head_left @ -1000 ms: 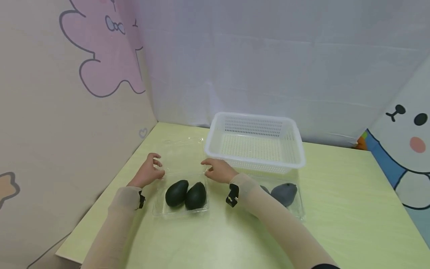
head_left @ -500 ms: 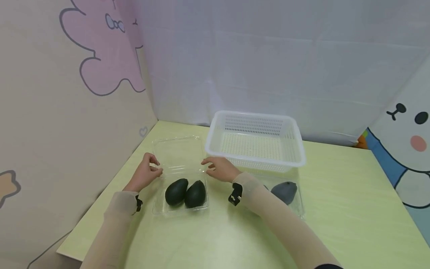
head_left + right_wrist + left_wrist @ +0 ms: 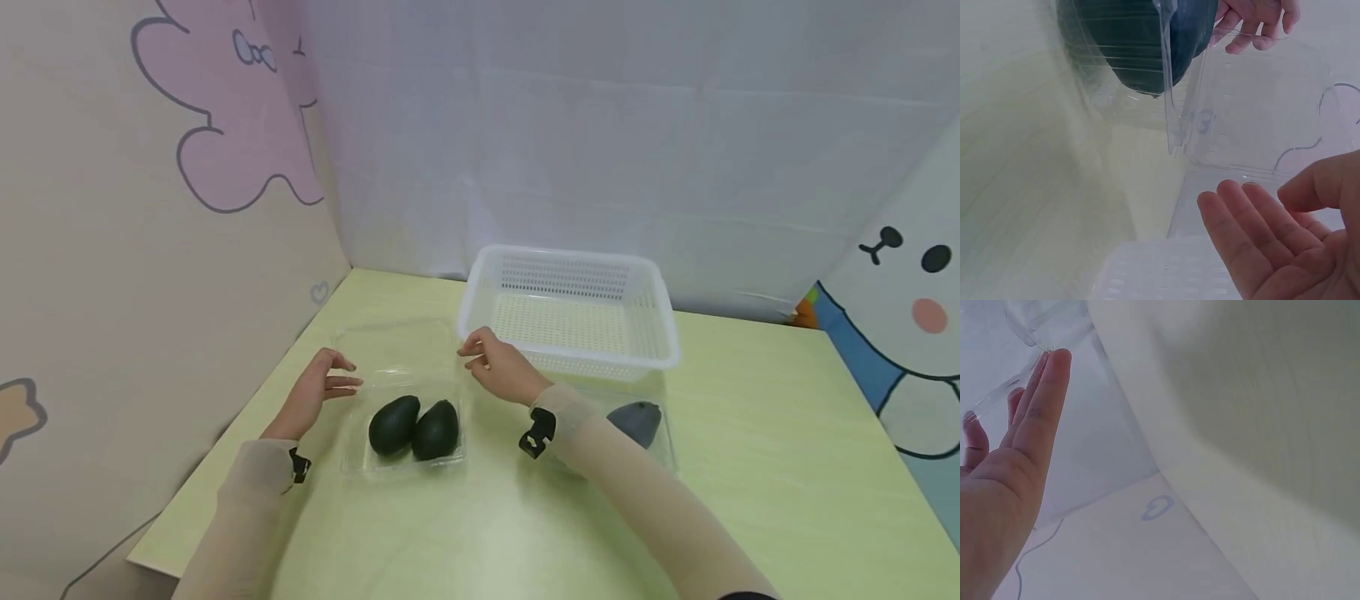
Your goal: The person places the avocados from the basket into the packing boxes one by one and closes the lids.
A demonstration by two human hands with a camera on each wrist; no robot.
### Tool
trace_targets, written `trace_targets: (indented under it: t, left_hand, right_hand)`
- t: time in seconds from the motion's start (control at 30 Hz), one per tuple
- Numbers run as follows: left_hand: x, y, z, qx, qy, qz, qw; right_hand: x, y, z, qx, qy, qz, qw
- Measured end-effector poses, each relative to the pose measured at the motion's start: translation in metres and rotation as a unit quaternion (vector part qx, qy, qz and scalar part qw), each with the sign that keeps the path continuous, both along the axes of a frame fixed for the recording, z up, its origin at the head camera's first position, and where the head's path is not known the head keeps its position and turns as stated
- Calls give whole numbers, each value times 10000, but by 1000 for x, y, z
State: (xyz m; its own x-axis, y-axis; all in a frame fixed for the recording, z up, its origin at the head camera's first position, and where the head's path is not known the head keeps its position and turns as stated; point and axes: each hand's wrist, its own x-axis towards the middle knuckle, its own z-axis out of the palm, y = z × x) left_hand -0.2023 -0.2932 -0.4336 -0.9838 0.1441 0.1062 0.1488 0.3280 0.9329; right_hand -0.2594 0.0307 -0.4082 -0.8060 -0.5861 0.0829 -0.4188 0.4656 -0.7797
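Observation:
A clear plastic clamshell box [image 3: 352, 458] holds two dark green avocados [image 3: 393, 425] side by side in its base. Its lid [image 3: 393, 346] is swung up on the far side, tilted above the table. My left hand [image 3: 307, 396] is at the lid's left edge, fingers fairly straight; in the left wrist view the fingertips [image 3: 1057, 359] touch clear plastic. At the opposite edge is my right hand [image 3: 506, 367], its fingers loosely bent and the fingertips [image 3: 1229, 187] close beside the lid's rim in the right wrist view.
Behind the right hand stands a white perforated basket [image 3: 652, 362]. A second clear box [image 3: 667, 458] with greyish-looking avocados [image 3: 637, 421] lies to the right, partly hidden by my right forearm. Walls border the table [image 3: 787, 467] at the left and back.
The lid, first lying back, rose and now stands at a different tilt. My right hand has shifted slightly up and right; the left hand's fingers have straightened. The avocados have stayed in place.

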Motion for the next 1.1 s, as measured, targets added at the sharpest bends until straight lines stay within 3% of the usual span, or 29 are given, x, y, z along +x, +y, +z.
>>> trace_targets:
  t: [0.4,0.6,0.93,1.1]
  left_hand:
    - [7,13,-1,155,-212,-421,9988]
    - [1,20,1,482,-406,-741,9953]
    - [-7,34,4,549,-512,-494,9960]
    - [-3,34,3,835,-477,-630,9934]
  right_hand:
    - [9,12,8,-106,-396,-203,9990]
    - [10,14,9,-316,-556,-271,9976]
    - [10,13,5,-448,-570,-547,9959]
    - [13,16,6,-239,-552,-426,9973]
